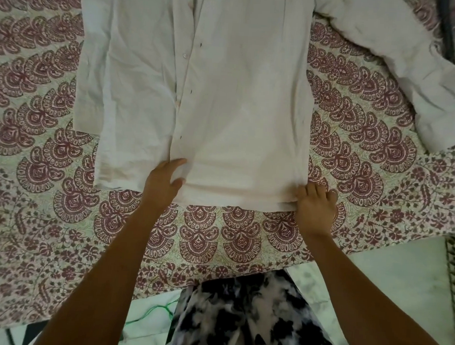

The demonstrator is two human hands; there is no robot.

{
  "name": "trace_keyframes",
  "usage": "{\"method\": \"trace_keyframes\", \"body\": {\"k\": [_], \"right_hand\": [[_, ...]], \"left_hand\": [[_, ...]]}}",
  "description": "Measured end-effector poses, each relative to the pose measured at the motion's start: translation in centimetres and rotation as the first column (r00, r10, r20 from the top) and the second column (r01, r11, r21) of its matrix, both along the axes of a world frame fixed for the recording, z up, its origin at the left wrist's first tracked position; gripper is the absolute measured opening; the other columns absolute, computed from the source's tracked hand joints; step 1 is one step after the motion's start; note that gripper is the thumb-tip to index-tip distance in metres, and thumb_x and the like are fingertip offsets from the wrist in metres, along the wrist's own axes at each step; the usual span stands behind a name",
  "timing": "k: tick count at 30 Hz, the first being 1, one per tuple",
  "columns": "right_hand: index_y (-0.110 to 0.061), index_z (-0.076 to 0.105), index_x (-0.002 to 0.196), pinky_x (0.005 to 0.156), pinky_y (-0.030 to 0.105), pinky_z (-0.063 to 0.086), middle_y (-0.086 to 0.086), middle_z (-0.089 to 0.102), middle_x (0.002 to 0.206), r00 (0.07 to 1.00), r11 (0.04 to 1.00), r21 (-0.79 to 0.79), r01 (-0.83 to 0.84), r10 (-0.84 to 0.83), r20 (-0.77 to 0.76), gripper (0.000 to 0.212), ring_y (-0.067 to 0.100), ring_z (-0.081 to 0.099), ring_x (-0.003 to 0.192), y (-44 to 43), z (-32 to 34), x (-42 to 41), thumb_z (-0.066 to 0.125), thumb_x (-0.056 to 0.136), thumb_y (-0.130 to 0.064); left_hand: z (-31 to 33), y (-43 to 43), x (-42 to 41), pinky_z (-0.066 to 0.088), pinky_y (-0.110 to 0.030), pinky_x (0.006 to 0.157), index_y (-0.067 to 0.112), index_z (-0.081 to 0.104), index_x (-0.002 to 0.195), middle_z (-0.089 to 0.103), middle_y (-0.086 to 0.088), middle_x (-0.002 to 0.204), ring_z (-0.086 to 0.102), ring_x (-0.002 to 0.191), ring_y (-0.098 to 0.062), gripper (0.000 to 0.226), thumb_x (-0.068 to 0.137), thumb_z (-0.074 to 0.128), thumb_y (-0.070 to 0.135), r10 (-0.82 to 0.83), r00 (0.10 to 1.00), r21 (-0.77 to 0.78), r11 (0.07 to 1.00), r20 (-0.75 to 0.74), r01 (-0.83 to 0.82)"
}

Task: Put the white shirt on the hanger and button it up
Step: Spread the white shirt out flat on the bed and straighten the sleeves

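The white shirt lies flat, front up, on a patterned bedspread, with its hem toward me. Along the placket, small buttons sit uncovered just left of the buttonholes. My left hand pinches the lower end of the overlapping front panel between thumb and fingers. My right hand grips the hem's bottom right corner with curled fingers. One sleeve spreads out to the right; the other lies along the left side. No hanger is in view, and the collar is cut off at the top.
The bed's near edge runs across in front of my legs, with pale floor below it. A green cable lies on the floor at the lower left. A dark strap-like object crosses the top right corner.
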State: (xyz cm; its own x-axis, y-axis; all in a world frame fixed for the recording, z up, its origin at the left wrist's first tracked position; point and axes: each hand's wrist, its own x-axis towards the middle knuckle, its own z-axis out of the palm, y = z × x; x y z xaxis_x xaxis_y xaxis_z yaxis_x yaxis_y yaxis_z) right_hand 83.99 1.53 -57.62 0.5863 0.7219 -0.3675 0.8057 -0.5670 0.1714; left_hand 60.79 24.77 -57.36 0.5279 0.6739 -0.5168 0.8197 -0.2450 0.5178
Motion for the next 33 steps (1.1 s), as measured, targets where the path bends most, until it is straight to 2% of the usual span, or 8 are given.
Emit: {"method": "trace_keyframes", "body": {"k": [2,6,12,16,21,25,29,33], "right_hand": [[-0.001,0.062,0.083,0.075,0.045,0.049,0.016,0.063,0.080,0.994,0.996,-0.076,0.038,-0.045,-0.098,0.028,0.033,0.060,0.079,0.6,0.5,0.0,0.071,0.060,-0.013],[-0.005,0.063,0.090,0.076,0.042,0.045,0.014,0.063,0.087,0.982,0.999,-0.047,0.007,-0.016,-0.187,0.048,0.032,0.058,0.083,0.8,2.0,0.8,0.035,0.075,-0.041],[-0.007,0.059,0.103,0.075,0.041,0.047,0.014,0.064,0.092,0.973,0.957,0.265,0.116,-0.057,-0.222,0.041,0.031,0.060,0.082,7.1,3.1,3.6,0.031,0.085,-0.030],[-0.007,0.060,0.103,0.071,0.040,0.049,0.013,0.065,0.093,0.975,0.873,0.455,0.176,-0.092,-0.202,0.038,0.034,0.062,0.081,14.7,3.0,7.5,0.034,0.085,-0.029],[-0.005,0.055,0.115,0.079,0.041,0.047,0.016,0.062,0.108,0.931,0.691,0.631,0.353,-0.194,-0.308,0.044,0.035,0.059,0.095,24.1,1.6,14.3,0.036,0.084,-0.031],[-0.002,0.042,0.127,0.081,0.043,0.044,0.023,0.051,0.118,0.804,0.538,0.598,0.594,-0.386,-0.452,0.047,0.039,0.054,0.103,29.3,0.2,19.2,0.045,0.086,-0.025],[-0.006,0.029,0.135,0.082,0.044,0.044,0.023,0.046,0.126,0.772,0.618,0.488,0.616,-0.351,-0.530,0.051,0.041,0.053,0.107,32.1,-1.6,22.2,0.047,0.091,-0.024],[-0.008,0.032,0.131,0.072,0.033,0.037,0.021,0.048,0.124,0.772,0.630,0.477,0.612,-0.348,-0.531,0.049,0.039,0.055,0.100,33.3,-2.7,23.8,0.052,0.087,-0.013]], "left_hand": [[0.6,0.0,0.1,0.046,-0.041,0.092,0.025,0.051,0.131,0.055,-0.012,0.124,0.055,0.111,-0.031,0.048,0.085,0.063,0.019,-0.018,0.994,0.026,0.999,-0.108,0.021],[2.6,0.7,1.2,0.048,-0.045,0.086,0.028,0.056,0.126,0.044,-0.011,0.123,0.049,0.111,-0.030,0.046,0.082,0.066,0.030,-0.068,0.951,0.064,0.994,-0.300,0.091],[4.9,5.3,5.5,0.041,-0.036,0.096,0.018,0.066,0.111,0.051,-0.010,0.124,0.053,0.112,-0.027,0.033,0.079,0.071,0.026,0.072,0.992,0.035,0.997,-0.104,-0.069],[5.1,10.0,11.1,0.043,-0.028,0.090,0.016,0.067,0.106,0.058,-0.008,0.115,0.058,0.103,-0.023,0.025,0.081,0.070,0.020,0.184,0.979,0.022,0.982,0.085,-0.187],[4.1,17.0,19.5,0.041,-0.005,0.073,0.010,0.066,0.104,0.065,-0.008,0.109,0.061,0.090,-0.020,0.020,0.085,0.065,0.014,0.232,0.945,0.003,0.971,0.230,-0.239],[2.9,21.8,25.0,0.042,-0.020,0.085,0.009,0.067,0.103,0.067,-0.009,0.110,0.060,0.100,-0.021,0.020,0.092,0.054,0.018,0.312,0.912,0.045,0.941,0.267,-0.336],[0.5,25.6,29.0,0.045,-0.030,0.091,0.003,0.065,0.096,0.064,-0.019,0.111,0.059,0.104,-0.029,0.031,0.096,0.044,0.026,0.445,0.874,-0.040,0.894,0.196,-0.446],[-1.4,28.0,31.3,0.047,-0.042,0.097,0.001,0.060,0.113,0.062,-0.022,0.116,0.058,0.108,-0.036,0.042,0.095,0.042,0.036,0.445,0.894,-0.097,0.893,0.049,-0.439]]}}
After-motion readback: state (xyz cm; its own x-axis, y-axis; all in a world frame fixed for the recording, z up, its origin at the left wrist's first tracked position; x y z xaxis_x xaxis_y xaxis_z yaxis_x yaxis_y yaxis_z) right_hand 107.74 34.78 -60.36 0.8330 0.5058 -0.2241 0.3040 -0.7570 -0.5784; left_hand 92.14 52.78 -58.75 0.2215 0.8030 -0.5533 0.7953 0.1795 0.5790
